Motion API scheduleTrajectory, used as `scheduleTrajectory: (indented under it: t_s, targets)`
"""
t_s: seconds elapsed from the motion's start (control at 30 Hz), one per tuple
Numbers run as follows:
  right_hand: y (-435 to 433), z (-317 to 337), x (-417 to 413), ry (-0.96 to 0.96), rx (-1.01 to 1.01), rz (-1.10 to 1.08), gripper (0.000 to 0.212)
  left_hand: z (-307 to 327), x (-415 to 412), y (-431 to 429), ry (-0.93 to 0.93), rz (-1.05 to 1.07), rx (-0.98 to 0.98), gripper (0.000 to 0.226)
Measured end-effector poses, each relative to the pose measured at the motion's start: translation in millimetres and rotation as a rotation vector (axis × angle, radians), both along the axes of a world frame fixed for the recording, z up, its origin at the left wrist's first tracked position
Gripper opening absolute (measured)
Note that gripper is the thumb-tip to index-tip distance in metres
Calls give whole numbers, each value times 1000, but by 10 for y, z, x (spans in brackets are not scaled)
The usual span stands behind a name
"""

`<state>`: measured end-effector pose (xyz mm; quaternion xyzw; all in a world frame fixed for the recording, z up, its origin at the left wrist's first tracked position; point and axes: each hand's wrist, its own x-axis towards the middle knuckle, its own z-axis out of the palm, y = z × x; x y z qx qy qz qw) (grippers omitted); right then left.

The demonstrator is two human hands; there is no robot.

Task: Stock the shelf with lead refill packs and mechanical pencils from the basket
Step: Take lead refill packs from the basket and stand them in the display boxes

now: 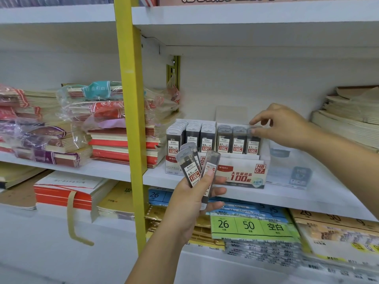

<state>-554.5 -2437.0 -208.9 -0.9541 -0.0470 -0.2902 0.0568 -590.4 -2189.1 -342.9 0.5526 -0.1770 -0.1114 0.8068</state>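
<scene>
Refill packs (191, 167) fan out in the left hand (190, 203), gripped as ready stock just before the shelf (307, 194). The right hand (285, 126) pinches one pack (253, 143) upright in the box (242, 176), probably to seat it in its row.

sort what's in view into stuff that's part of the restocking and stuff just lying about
Part of the job: left hand holding loose lead packs; right hand pinching a boxed pack; 0.7 display box; 0.5 display box; shelf.

Just lying about: wrapped notebooks; red notebook stack; green paper pads; clear box; right-side notebook pile.
</scene>
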Motion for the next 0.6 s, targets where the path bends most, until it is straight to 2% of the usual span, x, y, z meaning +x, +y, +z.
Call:
scheduleTrajectory:
  t_s: [0.1,0.33,0.6]
  targets:
    - [2,11,37,18,-25,-39,28,-5,14,1,-1,2,2,45]
    - [23,-26,21,-39,-124,-1,27,4,-1,5,-2,7,9,41]
    - [62,-67,35,-76,-88,-33,22,24,-24,30,19,-5,-2,26]
